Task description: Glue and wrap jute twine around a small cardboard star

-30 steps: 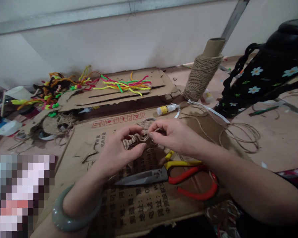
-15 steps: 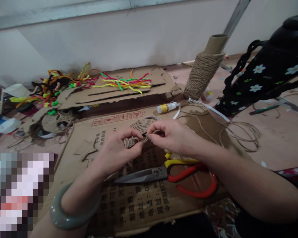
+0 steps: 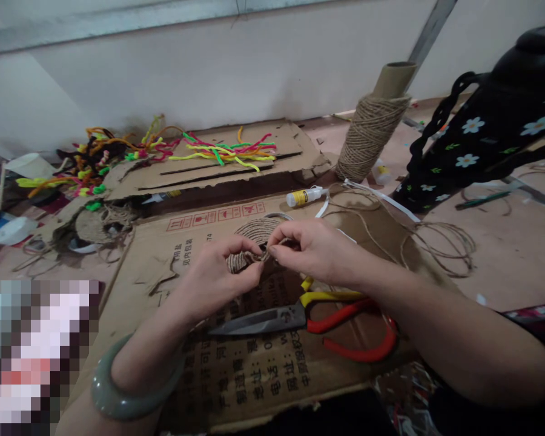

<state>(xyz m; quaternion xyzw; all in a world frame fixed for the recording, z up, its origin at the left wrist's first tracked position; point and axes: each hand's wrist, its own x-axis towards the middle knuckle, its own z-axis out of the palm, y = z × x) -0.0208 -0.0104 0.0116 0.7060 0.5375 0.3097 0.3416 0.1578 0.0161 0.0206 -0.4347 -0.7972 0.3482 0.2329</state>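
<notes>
Both my hands meet over the printed cardboard sheet (image 3: 263,369). My left hand (image 3: 215,278) is curled shut, thumb and forefinger pinching the near edge of a small twine-wrapped piece (image 3: 241,260). My right hand (image 3: 315,248) is pinched closed too, fingertips on a strand of twine right at that piece, the two sets of fingers almost touching. Just behind them on the sheet lies a flat twine coil (image 3: 258,229), partly hidden by my fingers. Scissors (image 3: 309,318) with red and yellow handles lie on the cardboard near my wrists, blades pointing left. A glue bottle (image 3: 305,197) lies beyond the coil; the twine spool (image 3: 370,130) stands farther back right, loose twine (image 3: 440,245) looping right of my forearm. Bright pipe cleaners (image 3: 227,151) rest on the rear cardboard. A grey-green bangle (image 3: 127,393) circles my left wrist.
</notes>
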